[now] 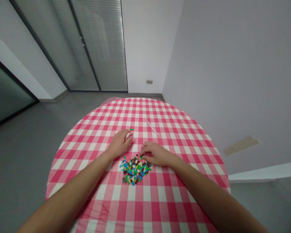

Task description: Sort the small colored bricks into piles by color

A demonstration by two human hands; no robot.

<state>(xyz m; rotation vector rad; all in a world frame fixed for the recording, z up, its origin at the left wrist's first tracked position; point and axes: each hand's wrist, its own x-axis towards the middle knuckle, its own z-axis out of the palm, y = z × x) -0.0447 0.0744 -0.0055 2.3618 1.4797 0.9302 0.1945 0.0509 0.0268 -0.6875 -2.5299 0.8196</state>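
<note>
A heap of small toy building bricks (135, 171) in blue, green, yellow, white and dark brown lies on the checked tablecloth. At its upper right edge is my right hand (156, 153), fingers curled, with thumb and fingertips closed around a small green brick (141, 157). Beyond the heap to the left, my left hand (120, 143) rests low over the cloth. Its fingers are stretched out and its thumb is apart, with nothing visible in it. Just past its fingertips lies a flat green piece (131, 129).
The round table (184, 129) wears a red-and-white checked plastic cover, bunched at the far left edge. A grey wall (232, 71) stands close on the right. Glass doors with blinds (99, 48) are behind the table, and grey floor (26, 142) shows on the left.
</note>
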